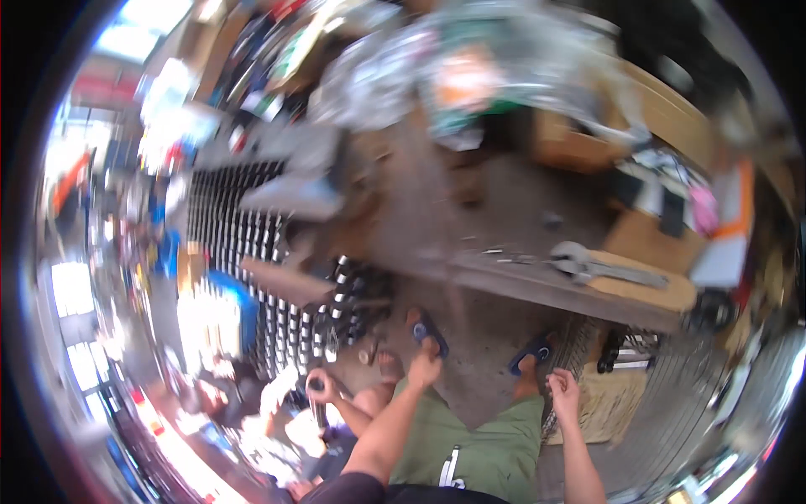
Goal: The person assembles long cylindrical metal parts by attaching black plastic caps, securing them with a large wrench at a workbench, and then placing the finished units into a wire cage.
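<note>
My left hand hangs over my left knee and foot. It is blurred, and its fingers point down and away from the camera, so their grip is hidden. Out to the right of my shorts, my right hand is loosely curled, thumb near the fingertips; I see nothing in it. Neither hand touches the bench. The nearest tool is an adjustable wrench, lying on a tan board at the bench edge. Small metal pieces lie left of it, too blurred to name.
At left, another person's hand holds a dark cylindrical part close to my left arm. Rows of metal cylinders stand beyond it. The workbench crosses ahead, bearing plastic bags and cardboard boxes. Wire mesh stands beside my right foot.
</note>
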Available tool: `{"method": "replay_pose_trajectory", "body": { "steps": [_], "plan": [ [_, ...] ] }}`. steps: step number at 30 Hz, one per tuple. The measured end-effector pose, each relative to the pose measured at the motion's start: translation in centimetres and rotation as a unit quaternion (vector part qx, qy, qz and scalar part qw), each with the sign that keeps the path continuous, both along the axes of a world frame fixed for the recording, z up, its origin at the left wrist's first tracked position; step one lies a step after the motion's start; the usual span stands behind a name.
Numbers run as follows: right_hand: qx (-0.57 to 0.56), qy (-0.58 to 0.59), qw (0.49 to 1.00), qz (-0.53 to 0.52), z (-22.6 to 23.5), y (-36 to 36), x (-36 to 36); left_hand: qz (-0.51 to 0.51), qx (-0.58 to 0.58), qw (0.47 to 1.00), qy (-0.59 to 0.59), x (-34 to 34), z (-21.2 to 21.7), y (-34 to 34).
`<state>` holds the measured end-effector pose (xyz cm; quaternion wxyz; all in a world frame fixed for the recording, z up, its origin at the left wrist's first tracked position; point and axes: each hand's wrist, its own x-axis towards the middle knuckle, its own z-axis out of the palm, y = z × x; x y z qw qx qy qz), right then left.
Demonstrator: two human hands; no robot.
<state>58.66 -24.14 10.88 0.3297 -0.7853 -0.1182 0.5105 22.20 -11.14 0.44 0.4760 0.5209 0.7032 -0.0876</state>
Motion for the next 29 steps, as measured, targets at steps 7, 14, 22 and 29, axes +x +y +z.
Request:
{"method": "replay_pose_trajectory", "body": {
  "steps": [7, 14, 22, 29],
  "plan": [
    [0.055, -0.079, 0.973, 0.211, 9.2, 23.0, -12.0, 0.223, 0.012, 0.911, 0.347, -15.4, -7.4, 10.1],
    [-0.018, -0.101, 0.971, 0.214, 7.8, 27.6, -17.6, 0.340, -0.084, 0.910, 0.223, -26.4, -16.3, 8.4],
    [-0.063, -0.077, 0.968, 0.230, 8.1, 27.2, -14.7, 0.508, -0.199, 0.833, 0.090, -20.7, 4.3, 8.4],
    [-0.088, 0.052, 0.960, 0.259, 13.5, 27.4, -7.6, 0.625, 0.026, 0.698, -0.348, -14.5, 35.4, -10.4]
  ]
}}
